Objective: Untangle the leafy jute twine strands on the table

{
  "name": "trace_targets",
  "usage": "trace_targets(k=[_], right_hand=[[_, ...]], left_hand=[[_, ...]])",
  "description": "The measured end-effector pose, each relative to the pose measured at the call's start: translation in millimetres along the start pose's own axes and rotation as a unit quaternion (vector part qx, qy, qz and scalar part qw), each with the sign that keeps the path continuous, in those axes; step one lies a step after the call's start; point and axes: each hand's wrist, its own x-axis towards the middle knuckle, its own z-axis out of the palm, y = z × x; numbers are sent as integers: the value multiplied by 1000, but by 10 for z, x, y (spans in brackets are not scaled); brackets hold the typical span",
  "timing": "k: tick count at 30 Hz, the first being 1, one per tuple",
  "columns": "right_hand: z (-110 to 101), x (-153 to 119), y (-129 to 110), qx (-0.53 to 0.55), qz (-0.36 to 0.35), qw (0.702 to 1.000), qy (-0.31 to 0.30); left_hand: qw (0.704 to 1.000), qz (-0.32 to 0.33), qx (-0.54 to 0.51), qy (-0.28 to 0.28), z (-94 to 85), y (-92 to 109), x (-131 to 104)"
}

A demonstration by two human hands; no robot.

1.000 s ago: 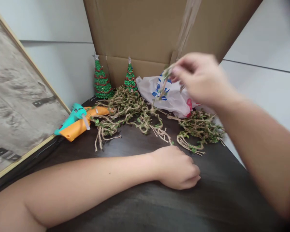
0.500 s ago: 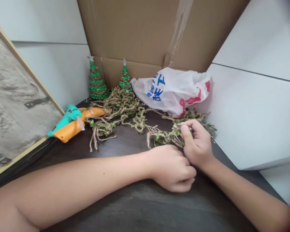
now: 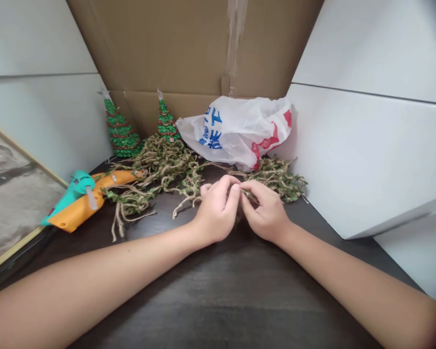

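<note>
I find only one item with print: the white plastic bag lying far centre against the cardboard box. On its left face I read large blue characters, seemingly Chinese; the upper one looks like "工", while the lower one is creased and I cannot make it out. Red printed marks run along the bag's right side, too crumpled to read. I see no legible lettering on the glue gun, the box, or the framed picture at left.
</note>
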Motion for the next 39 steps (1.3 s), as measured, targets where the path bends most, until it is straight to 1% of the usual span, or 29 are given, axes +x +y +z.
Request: trace_targets(k=[1,2,5,7,8,10,13,15,17,21,23,26,30,32,36,39], right_hand=[[2,1,22,-3,14,1000,-2],[3,3,44,-5,31,999,-3],[-4,18,89,0,72,997,4],[-15,36,102,5,67,998,16],[-21,45,105,7,61,998,16],[-34,60,107,11,60,998,8],[-51,72,107,30,101,994,-13],[-62,73,104,45,119,992,-13],[-73,71,95,50,117,992,-15],[-96,65,68,45,103,993,-43],[-107,55,58,52,90,994,-44],[-118,26,53,59,75,995,-34],[-112,-1,52,79,79,994,-1],[-101,7,48,77,87,993,-4],[-64,51,38,37,113,992,-32],[-27,71,48,10,107,994,-31]], left_hand=[[1000,-13,-3,-9,-1,0,13],[1000,-24,-10,-6,0,-6,22],[997,-51,-40,43,17,-66,30],[994,-63,-56,75,31,-112,31],[992,-68,-66,79,36,-128,32],[991,-75,-78,74,40,-136,38],[994,-74,-63,48,29,-102,50],[996,-69,-48,26,15,-77,56],[997,-62,-45,10,2,-66,56],[998,-36,-47,0,-13,-80,48],[998,-40,-48,-6,-12,-86,45],[997,-59,-50,-7,-3,-85,44],[997,-62,-28,32,3,-71,43],[997,-66,-23,41,1,-61,42],[998,-62,-24,22,3,-47,41],[998,-59,-30,15,13,-60,46]])
